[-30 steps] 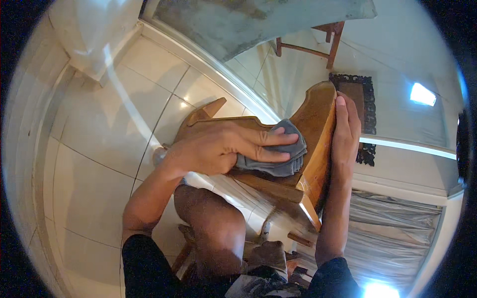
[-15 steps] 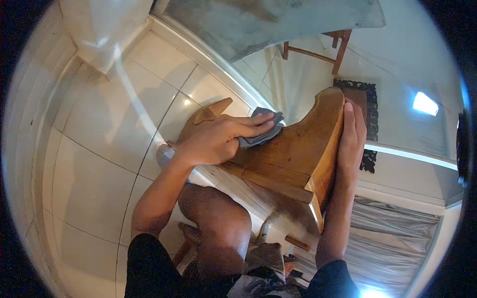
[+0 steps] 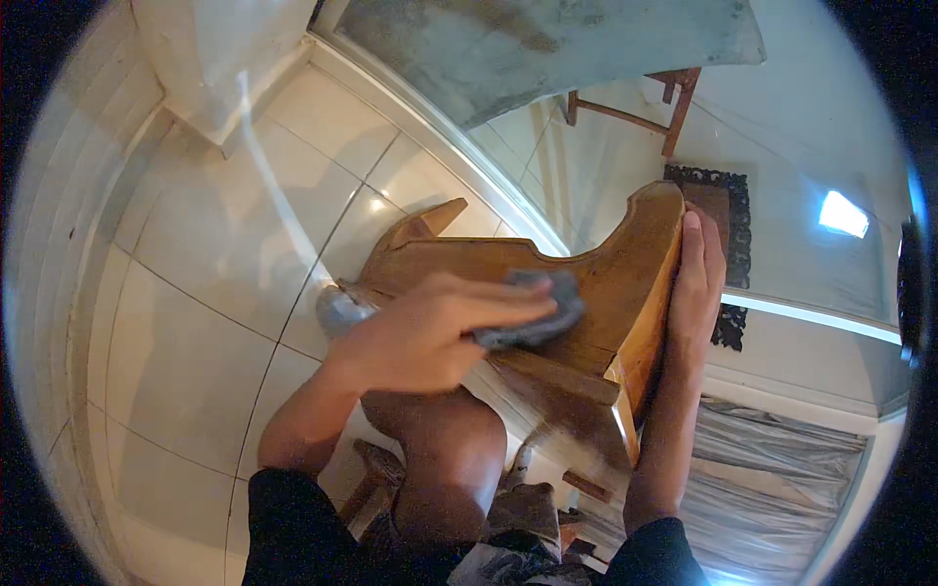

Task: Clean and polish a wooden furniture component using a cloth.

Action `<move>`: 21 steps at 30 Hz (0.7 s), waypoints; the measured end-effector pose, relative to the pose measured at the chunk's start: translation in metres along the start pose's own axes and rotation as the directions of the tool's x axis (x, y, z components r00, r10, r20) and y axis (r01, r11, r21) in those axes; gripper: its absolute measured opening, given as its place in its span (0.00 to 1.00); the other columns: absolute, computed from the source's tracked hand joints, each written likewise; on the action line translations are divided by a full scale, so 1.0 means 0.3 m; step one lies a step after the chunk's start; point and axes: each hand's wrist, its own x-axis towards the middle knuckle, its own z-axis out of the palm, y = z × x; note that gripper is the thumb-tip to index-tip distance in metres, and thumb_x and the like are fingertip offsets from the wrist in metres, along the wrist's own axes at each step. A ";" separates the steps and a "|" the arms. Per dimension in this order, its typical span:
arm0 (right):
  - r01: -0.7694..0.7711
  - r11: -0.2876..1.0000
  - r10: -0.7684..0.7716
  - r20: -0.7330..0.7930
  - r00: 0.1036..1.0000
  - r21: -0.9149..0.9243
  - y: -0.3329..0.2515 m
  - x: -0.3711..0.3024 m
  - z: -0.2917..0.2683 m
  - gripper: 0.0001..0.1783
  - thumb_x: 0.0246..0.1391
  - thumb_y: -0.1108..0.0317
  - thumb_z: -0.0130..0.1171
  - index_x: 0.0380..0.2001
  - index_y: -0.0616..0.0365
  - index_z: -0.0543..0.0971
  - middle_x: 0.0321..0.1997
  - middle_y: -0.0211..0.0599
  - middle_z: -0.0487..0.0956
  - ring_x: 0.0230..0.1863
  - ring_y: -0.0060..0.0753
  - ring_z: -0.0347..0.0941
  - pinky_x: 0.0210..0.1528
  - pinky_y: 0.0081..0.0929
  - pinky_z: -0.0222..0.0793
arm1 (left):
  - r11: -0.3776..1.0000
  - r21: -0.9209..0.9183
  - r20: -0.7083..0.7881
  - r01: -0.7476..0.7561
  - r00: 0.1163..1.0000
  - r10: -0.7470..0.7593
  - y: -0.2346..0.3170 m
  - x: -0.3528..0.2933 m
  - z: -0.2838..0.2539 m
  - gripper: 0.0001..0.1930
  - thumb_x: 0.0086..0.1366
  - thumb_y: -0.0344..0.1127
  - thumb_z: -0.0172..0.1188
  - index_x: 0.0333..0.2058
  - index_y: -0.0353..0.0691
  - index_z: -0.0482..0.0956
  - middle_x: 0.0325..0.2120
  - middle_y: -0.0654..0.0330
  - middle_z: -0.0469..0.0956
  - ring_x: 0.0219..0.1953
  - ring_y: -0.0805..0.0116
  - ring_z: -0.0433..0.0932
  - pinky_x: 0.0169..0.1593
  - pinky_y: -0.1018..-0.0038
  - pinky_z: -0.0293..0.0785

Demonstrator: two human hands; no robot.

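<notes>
A brown wooden furniture piece [image 3: 459, 262], with a curved, scalloped edge and a raised end at the right, lies tilted in front of me. My left hand [image 3: 440, 327], slightly blurred, presses a folded dark grey sheet [image 3: 542, 313] that looks like sandpaper against its broad face. The fingers lie on top of the sheet. Along the outer side of the raised end, my right hand [image 3: 696, 278] holds the piece, fingers straight and close together. Its thumb is hidden. My bare knee [image 3: 454, 459] is under the wood's near side.
White floor tiles [image 3: 215, 283] spread out to the left, meeting a white pillar [image 3: 220, 59]. Beyond the wood stands a large glass pane [image 3: 625, 127], with a wooden stool [image 3: 674, 117] and a dark carved frame [image 3: 738, 215] seen there. Grey gathered curtains [image 3: 772, 479] hang at the lower right.
My left hand and the grey sheet have slid nearer to me and slightly right across the wooden face, uncovering its far scalloped edge. My right hand keeps its hold.
</notes>
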 end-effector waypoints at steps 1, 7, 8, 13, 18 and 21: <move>-0.015 1.000 0.015 0.002 1.000 0.015 -0.001 -0.001 0.000 0.24 0.73 0.55 0.46 0.53 0.65 0.78 0.50 0.47 0.81 0.52 0.39 0.75 0.59 0.32 0.66 | 0.994 -0.106 0.019 -0.032 0.999 0.034 0.054 0.005 -0.001 0.33 0.53 0.15 0.50 0.61 0.34 0.75 0.61 0.42 0.73 0.64 0.44 0.72 0.67 0.59 0.68; -0.032 0.999 0.032 0.000 0.999 0.029 -0.015 -0.005 0.001 0.23 0.74 0.56 0.46 0.52 0.65 0.79 0.50 0.41 0.80 0.51 0.35 0.72 0.59 0.30 0.64 | 0.945 -0.311 -0.030 -0.102 0.995 0.098 0.148 0.033 0.013 0.20 0.66 0.27 0.57 0.58 0.34 0.77 0.53 0.46 0.78 0.54 0.44 0.77 0.58 0.58 0.72; -0.046 0.999 0.046 -0.004 0.999 0.012 -0.017 -0.003 0.000 0.23 0.74 0.56 0.45 0.52 0.65 0.79 0.50 0.42 0.80 0.51 0.35 0.73 0.59 0.30 0.64 | 0.932 -0.357 0.023 -0.065 0.997 0.078 0.125 0.028 0.007 0.21 0.67 0.28 0.57 0.58 0.33 0.78 0.55 0.46 0.78 0.58 0.45 0.77 0.63 0.59 0.71; -0.041 0.998 0.040 0.011 0.999 0.054 -0.017 0.001 -0.004 0.23 0.73 0.55 0.46 0.53 0.65 0.79 0.51 0.43 0.80 0.52 0.35 0.73 0.60 0.30 0.64 | 0.890 -0.443 0.175 0.111 0.984 -0.036 -0.032 -0.055 -0.059 0.20 0.68 0.28 0.58 0.58 0.32 0.79 0.55 0.48 0.78 0.59 0.52 0.77 0.64 0.63 0.69; -0.039 0.999 0.038 0.010 0.999 0.038 -0.008 0.003 -0.002 0.24 0.73 0.55 0.46 0.54 0.65 0.78 0.52 0.44 0.80 0.54 0.35 0.73 0.61 0.29 0.64 | 0.799 -0.563 0.259 0.210 0.963 -0.071 -0.140 -0.104 -0.082 0.20 0.67 0.26 0.60 0.57 0.31 0.80 0.58 0.49 0.77 0.62 0.55 0.75 0.66 0.64 0.67; -0.034 0.999 0.034 0.000 0.999 0.035 -0.007 0.004 -0.001 0.24 0.73 0.55 0.46 0.54 0.65 0.78 0.52 0.44 0.80 0.54 0.35 0.73 0.61 0.29 0.63 | 0.801 -0.550 0.293 0.237 0.953 -0.081 -0.163 -0.108 -0.086 0.20 0.65 0.24 0.61 0.56 0.30 0.81 0.58 0.48 0.79 0.63 0.54 0.74 0.68 0.64 0.65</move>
